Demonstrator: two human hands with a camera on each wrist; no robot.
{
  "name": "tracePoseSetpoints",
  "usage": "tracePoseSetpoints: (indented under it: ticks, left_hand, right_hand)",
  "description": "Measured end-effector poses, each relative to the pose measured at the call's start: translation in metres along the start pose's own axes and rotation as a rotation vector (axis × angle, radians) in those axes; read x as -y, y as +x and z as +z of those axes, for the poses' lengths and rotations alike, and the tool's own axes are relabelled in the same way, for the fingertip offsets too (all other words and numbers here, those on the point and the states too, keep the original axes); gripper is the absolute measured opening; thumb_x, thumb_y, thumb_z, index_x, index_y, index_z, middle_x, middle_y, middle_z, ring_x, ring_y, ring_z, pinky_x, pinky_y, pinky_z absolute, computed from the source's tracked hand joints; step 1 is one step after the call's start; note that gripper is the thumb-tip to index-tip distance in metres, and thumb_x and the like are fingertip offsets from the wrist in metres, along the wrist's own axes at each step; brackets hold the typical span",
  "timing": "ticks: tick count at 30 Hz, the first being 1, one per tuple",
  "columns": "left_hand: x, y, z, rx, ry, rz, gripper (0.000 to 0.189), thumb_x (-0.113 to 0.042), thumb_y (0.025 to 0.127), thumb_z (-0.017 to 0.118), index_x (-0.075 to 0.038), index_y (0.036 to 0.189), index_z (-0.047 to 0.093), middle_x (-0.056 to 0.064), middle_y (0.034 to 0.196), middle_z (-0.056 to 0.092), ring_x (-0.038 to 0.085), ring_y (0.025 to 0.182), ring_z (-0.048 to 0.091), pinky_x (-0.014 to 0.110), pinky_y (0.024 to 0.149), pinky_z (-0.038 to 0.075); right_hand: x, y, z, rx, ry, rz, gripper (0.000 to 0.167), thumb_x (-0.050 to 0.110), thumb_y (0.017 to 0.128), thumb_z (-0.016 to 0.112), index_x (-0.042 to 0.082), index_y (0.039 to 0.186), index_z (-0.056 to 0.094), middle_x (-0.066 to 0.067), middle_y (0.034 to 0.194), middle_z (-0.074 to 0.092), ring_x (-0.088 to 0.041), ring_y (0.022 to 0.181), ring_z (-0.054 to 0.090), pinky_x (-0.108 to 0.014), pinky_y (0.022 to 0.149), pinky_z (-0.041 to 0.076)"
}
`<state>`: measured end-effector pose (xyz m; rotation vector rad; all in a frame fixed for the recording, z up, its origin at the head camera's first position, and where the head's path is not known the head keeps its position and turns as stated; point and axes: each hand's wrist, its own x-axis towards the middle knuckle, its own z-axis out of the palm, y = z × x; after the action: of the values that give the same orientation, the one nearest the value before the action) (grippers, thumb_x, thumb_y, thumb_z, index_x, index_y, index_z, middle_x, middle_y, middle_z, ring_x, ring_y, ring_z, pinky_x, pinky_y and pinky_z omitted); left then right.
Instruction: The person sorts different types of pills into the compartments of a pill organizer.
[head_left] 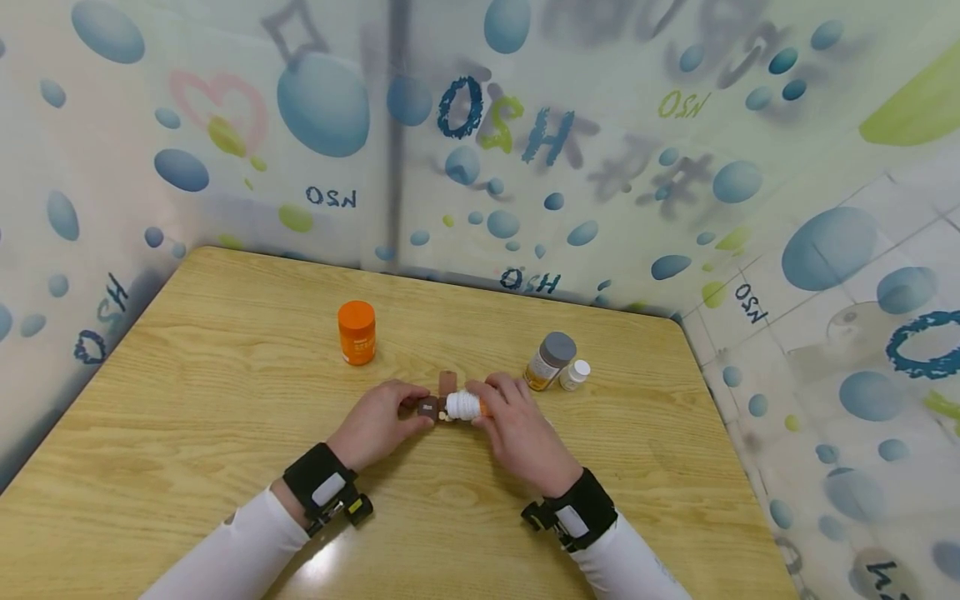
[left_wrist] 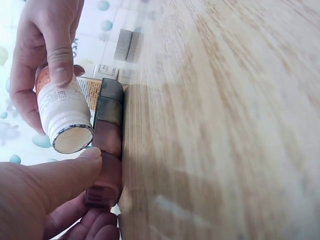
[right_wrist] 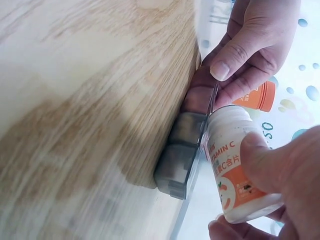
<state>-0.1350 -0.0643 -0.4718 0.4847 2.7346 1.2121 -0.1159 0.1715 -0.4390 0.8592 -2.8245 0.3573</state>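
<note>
A small pill box [head_left: 427,407] with a row of brown and grey compartments [right_wrist: 186,130] lies on the wooden table. One lid [head_left: 447,382] stands open at its far side. My left hand [head_left: 381,423] grips the brown end between thumb and fingers. In my right hand [head_left: 525,435] is a white and orange vitamin C bottle [right_wrist: 232,165], uncapped and tipped with its mouth toward the box. The left wrist view shows the bottle mouth [left_wrist: 73,139] just beside the box and near my left thumb. Pale tablets [head_left: 443,415] show in the box below the mouth.
An orange bottle [head_left: 356,333] stands at the back left of the table [head_left: 225,333]. To the right, beyond my right hand, are a grey-capped bottle [head_left: 551,361] and a small white bottle [head_left: 574,375]. A patterned curtain [head_left: 322,192] hangs behind the table.
</note>
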Motion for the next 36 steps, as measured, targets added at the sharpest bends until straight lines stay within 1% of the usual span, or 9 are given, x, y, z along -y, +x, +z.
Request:
tracePoseSetpoints:
  ticks: [5,14,18,23,26,28,31,36]
  left_hand:
    - [0.0001,-0.0001,0.0000,-0.001,0.008,-0.004,0.040,-0.032,0.076,0.073,-0.016,0.112,0.064,-0.004,0.096,0.060,0.009,0.085,0.054,0.027,0.074,0.044]
    - [0.0000,0.0000,0.0005,-0.002,0.010,-0.001,0.040,-0.032,0.076,0.073,-0.016,0.112,0.064,-0.004,0.097,0.061,0.009,0.085,0.054,0.027,0.075,0.045]
    - [-0.0003,0.0002,0.0006,0.001,0.011,-0.002,0.040,-0.032,0.076,0.074,-0.016,0.112,0.064,-0.004,0.097,0.061,0.009,0.085,0.054,0.027,0.074,0.045]
    - [-0.0013,0.0000,-0.0001,0.010,0.000,-0.013,0.040,-0.031,0.076,0.073,-0.016,0.112,0.064,-0.004,0.097,0.060,0.010,0.085,0.054,0.028,0.075,0.045]
    - [-0.0021,-0.0003,-0.0009,0.013,-0.004,-0.013,0.040,-0.031,0.077,0.073,-0.016,0.112,0.064,-0.003,0.098,0.061,0.010,0.086,0.054,0.028,0.075,0.045]
    - [-0.0026,-0.0006,-0.0013,0.009,-0.004,-0.009,0.040,-0.030,0.077,0.073,-0.015,0.112,0.064,-0.003,0.098,0.061,0.010,0.086,0.055,0.029,0.075,0.045]
    - [-0.0025,-0.0004,-0.0015,0.006,-0.002,-0.007,0.040,-0.030,0.077,0.073,-0.015,0.112,0.064,-0.002,0.098,0.061,0.011,0.086,0.055,0.029,0.075,0.045]
    - [-0.0020,-0.0003,-0.0013,0.004,0.003,-0.003,0.039,-0.030,0.077,0.073,-0.015,0.112,0.064,-0.003,0.097,0.061,0.011,0.086,0.055,0.029,0.074,0.045]
  right_hand:
    - [-0.0003,-0.0001,-0.0007,0.003,-0.001,0.001,0.042,0.025,0.087,0.062,0.021,0.127,0.048,0.001,0.116,0.043,-0.015,0.097,0.038,-0.029,0.081,0.039]
    - [-0.0002,0.0006,-0.0013,0.019,-0.027,0.008,0.043,0.027,0.088,0.060,0.020,0.129,0.047,0.002,0.116,0.044,-0.015,0.097,0.040,-0.031,0.084,0.038]
    - [-0.0003,-0.0007,-0.0014,0.036,-0.022,0.025,0.041,0.029,0.091,0.055,0.020,0.130,0.046,0.003,0.113,0.044,-0.014,0.096,0.039,-0.031,0.083,0.038]
    - [-0.0002,-0.0029,-0.0006,0.048,0.021,0.049,0.040,0.033,0.095,0.047,0.020,0.133,0.044,0.004,0.105,0.045,-0.012,0.092,0.040,-0.030,0.080,0.038]
    - [-0.0008,-0.0039,0.0004,0.055,0.043,0.051,0.041,0.036,0.096,0.042,0.019,0.133,0.044,0.006,0.100,0.044,-0.011,0.089,0.040,-0.029,0.077,0.037]
    - [-0.0015,-0.0042,0.0005,0.055,0.047,0.046,0.041,0.036,0.096,0.041,0.019,0.133,0.043,0.006,0.099,0.043,-0.011,0.088,0.041,-0.030,0.076,0.037]
    - [-0.0026,-0.0044,0.0000,0.051,0.036,0.033,0.040,0.035,0.096,0.042,0.019,0.133,0.043,0.005,0.101,0.045,-0.012,0.089,0.042,-0.031,0.077,0.038]
    - [-0.0045,-0.0051,-0.0011,0.056,-0.008,0.007,0.042,0.034,0.094,0.048,0.018,0.132,0.044,0.004,0.103,0.047,-0.013,0.089,0.043,-0.032,0.079,0.038]
